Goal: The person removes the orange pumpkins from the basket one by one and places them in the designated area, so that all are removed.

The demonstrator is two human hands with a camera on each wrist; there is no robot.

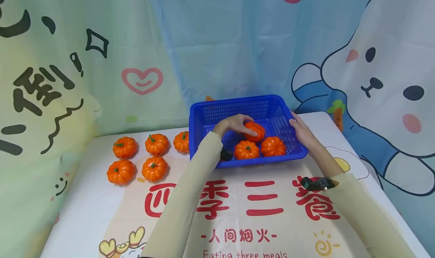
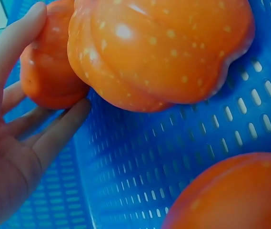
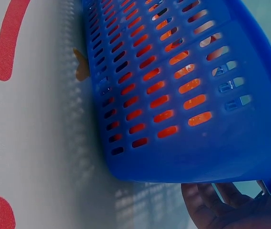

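Steadily, my right hand (image 1: 303, 132) gripped the right end of the blue basket (image 1: 261, 160), its fingers bent at the edge, probably so that the light plastic would not slide while my other hand worked inside; whether the base sat flat on the table (image 1: 85, 197), I could not tell. My left hand (image 1: 235, 124) reached over the near left part of the basket and had hold of a pumpkin (image 1: 259, 129), thumb on one side and fingers spread round the other, parted only as far as its round body required. I judged that a hold across the sides suited it, since the ribbed skin looked glossy and could slip. That pumpkin was inside the basket, behind two other pumpkins (image 1: 246, 149) that lay side by side against the near wall, perhaps grouped there to leave room; whether it bore on the basket floor, the pictures did not show. To the left, five more pumpkins (image 1: 155, 169) stood on the table in two loose rows, three at the back and two nearer me, within easy reach of my left arm. The basket's left side partly hid the last one of the back row.
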